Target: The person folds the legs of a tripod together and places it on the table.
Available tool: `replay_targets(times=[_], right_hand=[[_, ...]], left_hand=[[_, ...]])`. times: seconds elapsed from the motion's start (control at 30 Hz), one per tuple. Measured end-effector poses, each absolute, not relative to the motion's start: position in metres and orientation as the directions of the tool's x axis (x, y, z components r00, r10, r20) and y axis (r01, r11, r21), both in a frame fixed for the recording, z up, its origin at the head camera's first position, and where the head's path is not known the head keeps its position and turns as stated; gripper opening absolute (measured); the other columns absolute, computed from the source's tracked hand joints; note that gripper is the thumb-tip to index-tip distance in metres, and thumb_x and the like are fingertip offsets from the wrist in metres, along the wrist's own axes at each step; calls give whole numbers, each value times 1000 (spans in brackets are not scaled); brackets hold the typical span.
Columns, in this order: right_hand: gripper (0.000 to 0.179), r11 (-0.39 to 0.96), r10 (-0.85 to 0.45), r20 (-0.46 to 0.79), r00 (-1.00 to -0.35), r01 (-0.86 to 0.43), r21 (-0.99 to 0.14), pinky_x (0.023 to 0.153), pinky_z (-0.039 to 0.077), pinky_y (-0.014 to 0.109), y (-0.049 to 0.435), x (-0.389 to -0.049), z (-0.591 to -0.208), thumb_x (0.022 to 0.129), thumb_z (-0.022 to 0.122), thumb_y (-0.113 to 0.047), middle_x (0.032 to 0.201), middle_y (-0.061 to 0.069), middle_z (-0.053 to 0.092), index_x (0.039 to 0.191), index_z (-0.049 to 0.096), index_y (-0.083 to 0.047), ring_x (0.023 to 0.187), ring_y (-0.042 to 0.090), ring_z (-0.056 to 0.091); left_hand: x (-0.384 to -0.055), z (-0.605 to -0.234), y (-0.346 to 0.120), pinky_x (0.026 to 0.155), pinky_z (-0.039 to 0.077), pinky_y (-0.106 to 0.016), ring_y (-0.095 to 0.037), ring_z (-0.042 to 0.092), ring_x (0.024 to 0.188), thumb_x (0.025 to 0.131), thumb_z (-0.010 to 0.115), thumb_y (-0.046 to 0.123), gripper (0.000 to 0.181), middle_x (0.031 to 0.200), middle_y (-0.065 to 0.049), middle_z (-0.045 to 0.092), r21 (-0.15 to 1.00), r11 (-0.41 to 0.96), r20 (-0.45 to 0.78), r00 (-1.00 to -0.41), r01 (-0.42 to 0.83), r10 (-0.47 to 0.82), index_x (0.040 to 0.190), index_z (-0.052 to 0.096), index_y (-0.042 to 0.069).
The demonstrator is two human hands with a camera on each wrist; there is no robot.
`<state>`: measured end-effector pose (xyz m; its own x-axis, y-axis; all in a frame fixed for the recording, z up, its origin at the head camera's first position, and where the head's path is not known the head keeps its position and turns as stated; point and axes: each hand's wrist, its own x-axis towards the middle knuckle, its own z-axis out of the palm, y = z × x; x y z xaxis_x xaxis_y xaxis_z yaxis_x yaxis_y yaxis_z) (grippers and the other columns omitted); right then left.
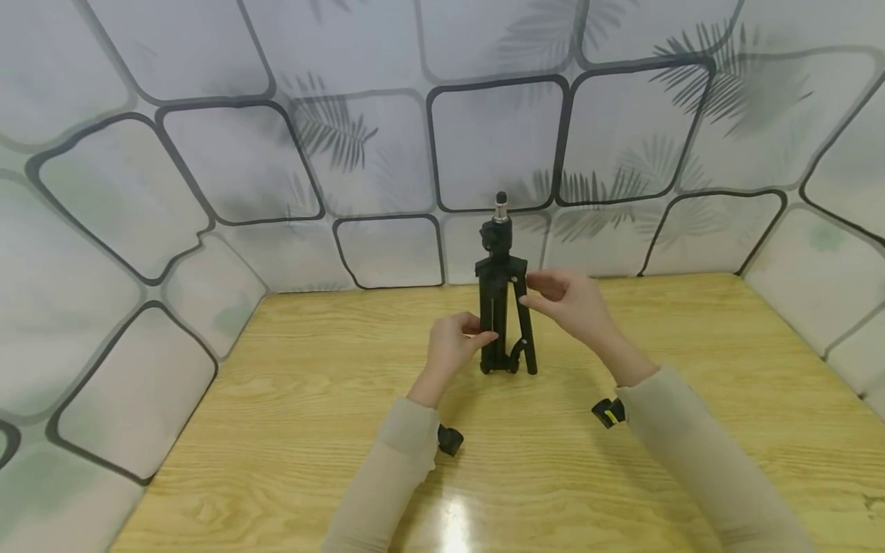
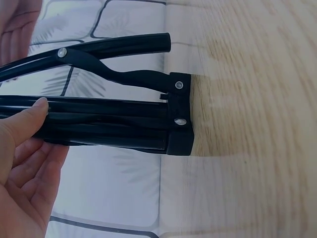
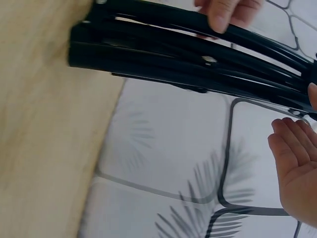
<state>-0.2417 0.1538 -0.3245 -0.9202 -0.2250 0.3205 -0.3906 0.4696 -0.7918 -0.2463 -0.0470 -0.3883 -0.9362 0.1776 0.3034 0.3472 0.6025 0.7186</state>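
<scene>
Item: black tripod (image 1: 494, 307), collapsed form, set upright on the table (image 1: 311, 415), between the two hands. Silver stem with black tip at the top, above the level of both hands. Bolt heads visible at the joints.

Legs: two bundled close together on the left hand's side; the third leg (image 1: 527, 330), on the right hand's side, tilts slightly outward, joined by a curved brace (image 2: 116, 74) to the base block (image 2: 181, 114), which sits below the left hand.

Left hand (image 1: 452, 346): grasping the bundled legs, thumb in front, fingers behind.

Right hand (image 1: 570, 303): beside the upper part of the tilted leg, higher than the left, fingers extended, not wrapped round it; whether the thumb touches the leg cannot be told for certain.

Also present: light sleeves (image 1: 698, 453) on both arms; small black object (image 1: 450, 441) beside the left cuff; second black object (image 1: 608, 412), yellow-marked, beside the right cuff; patterned wall covering (image 1: 498, 146) beyond the hands.
</scene>
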Motion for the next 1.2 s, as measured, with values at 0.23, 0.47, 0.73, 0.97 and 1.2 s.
replay_targets(times=[0.23, 0.47, 0.73, 0.97, 1.2], right_hand=[[37, 534, -234, 275, -932, -360, -765, 72, 50, 37, 156, -240, -346, 79, 68, -25, 101, 14, 62, 106, 61, 0, 90, 25, 61], [24, 563, -238, 314, -919, -394, -726, 67, 50, 38, 155, -238, -356, 80, 67, -15, 90, 14, 65, 97, 64, 2, 80, 24, 63], [21, 568, -217, 361, -907, -418, -709, 63, 51, 35, 150, -241, -358, 80, 66, -16, 87, 13, 65, 93, 65, 1, 75, 22, 63], [19, 560, -192, 366, -910, -408, -721, 63, 51, 34, 149, -243, -362, 80, 67, -14, 88, 13, 65, 92, 65, 1, 75, 22, 63], [18, 532, -172, 384, -907, -414, -739, 62, 51, 34, 145, -244, -365, 80, 67, -13, 87, 13, 65, 93, 65, 0, 74, 22, 63]], left_hand=[[-247, -390, -45, 61, 49, -23, -14, 62, 76, 76, 70, 27, 21, 79, -1, 66, 723, 598, 306, -936, 346, 173, 84, 67, 8], [-247, -390, -44, 61, 49, -23, -14, 61, 76, 77, 69, 29, 22, 80, -1, 65, 729, 597, 293, -941, 333, 168, 84, 67, 8], [-249, -388, -45, 62, 49, -25, -14, 61, 76, 76, 70, 27, 20, 79, 0, 66, 731, 605, 283, -947, 315, 151, 82, 67, 9], [-248, -386, -44, 61, 48, -25, -14, 60, 75, 77, 70, 28, 20, 78, 0, 65, 712, 625, 281, -946, 318, 162, 83, 67, 9], [-249, -387, -44, 61, 47, -25, -13, 58, 71, 77, 69, 28, 20, 75, 1, 65, 670, 649, 327, -928, 360, 178, 80, 67, 8]])
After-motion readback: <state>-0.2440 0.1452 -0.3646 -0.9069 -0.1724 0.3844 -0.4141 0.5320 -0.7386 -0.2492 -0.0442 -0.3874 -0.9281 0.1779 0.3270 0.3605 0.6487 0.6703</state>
